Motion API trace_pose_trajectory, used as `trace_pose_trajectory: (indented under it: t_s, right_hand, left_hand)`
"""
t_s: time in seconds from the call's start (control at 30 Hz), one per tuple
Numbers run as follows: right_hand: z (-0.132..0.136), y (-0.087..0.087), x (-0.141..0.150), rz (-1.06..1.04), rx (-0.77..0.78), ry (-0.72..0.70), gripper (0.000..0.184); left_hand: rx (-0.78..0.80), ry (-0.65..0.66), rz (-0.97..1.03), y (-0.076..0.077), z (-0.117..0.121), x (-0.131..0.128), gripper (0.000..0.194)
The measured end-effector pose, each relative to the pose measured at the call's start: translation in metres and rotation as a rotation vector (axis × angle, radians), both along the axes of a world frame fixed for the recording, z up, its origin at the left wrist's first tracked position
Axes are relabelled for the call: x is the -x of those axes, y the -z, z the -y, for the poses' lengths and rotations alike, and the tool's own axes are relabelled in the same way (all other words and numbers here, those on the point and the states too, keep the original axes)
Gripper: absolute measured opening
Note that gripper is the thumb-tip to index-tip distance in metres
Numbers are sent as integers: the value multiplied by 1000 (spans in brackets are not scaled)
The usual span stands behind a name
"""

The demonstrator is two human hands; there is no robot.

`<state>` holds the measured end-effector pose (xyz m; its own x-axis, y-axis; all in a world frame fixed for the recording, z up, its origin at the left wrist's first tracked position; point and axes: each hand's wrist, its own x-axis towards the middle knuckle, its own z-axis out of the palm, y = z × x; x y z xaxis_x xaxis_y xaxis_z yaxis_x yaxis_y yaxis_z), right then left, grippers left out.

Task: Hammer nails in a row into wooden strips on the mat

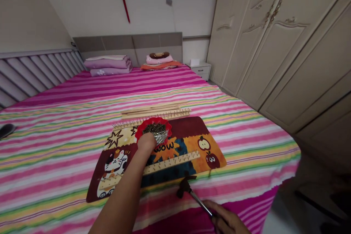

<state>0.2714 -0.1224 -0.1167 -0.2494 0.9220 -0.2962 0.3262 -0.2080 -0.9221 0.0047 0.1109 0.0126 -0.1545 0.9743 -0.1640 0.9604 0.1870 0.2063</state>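
My left hand [147,142] reaches over the near left rim of a red scalloped bowl [139,128] full of nails [161,137]; its fingers are hidden down among them. At the lower right, my right hand [226,218] grips a claw hammer [196,198] by its handle, the dark head pointing up and left over the striped sheet. A wooden strip [175,161] with nails standing in it lies across the front of a patterned mat [189,127], partly covered by my left forearm. The bowl stands at the mat's far side.
Behind the bowl lies another nail-studded wooden strip [179,114], with plain wooden strips [153,109] beyond it. The mat rests on a bed with a striped sheet [236,124]. Folded bedding [109,64] sits by the headboard [145,44]. A wardrobe [274,44] stands along the right.
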Motion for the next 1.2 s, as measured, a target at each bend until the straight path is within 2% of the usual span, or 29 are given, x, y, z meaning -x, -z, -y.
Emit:
trace_pose_trajectory:
  t_s: [0.17,0.27,0.33,0.43,0.5,0.63,0.73,0.8,1.0,1.2]
  right_hand:
    - [3,-15,5,-33,21,31,55]
    - [3,-22,8,-40,37,51,57]
    - [2,-25,9,-34,50,62,57]
    - [2,-26,9,-26,62,58,57]
    - [2,-26,9,-19,65,53,57]
    - [4,-27,10,-12,71,66,58]
    - [6,-27,11,-12,76,78,57]
    - [6,-27,12,-22,64,86,57]
    - [7,-27,11,-8,54,75,56]
    - [6,-26,10,-9,54,76,56]
  left_hand:
    - [-78,-1,139,-8,4,11,13]
    - [-133,-29,247,-12,18,24,16]
    - [-195,-63,467,-16,36,34,20]
    - [-310,-178,984,-18,74,48,31]
    - [-371,-255,1136,-13,101,55,34]
    - [-404,-336,1094,16,138,60,30]
    - [-385,-336,990,40,145,53,33]
    - [-408,-335,927,51,144,46,34]
    - [-494,-335,795,60,140,36,27]
    - [-543,-248,661,65,138,38,23]
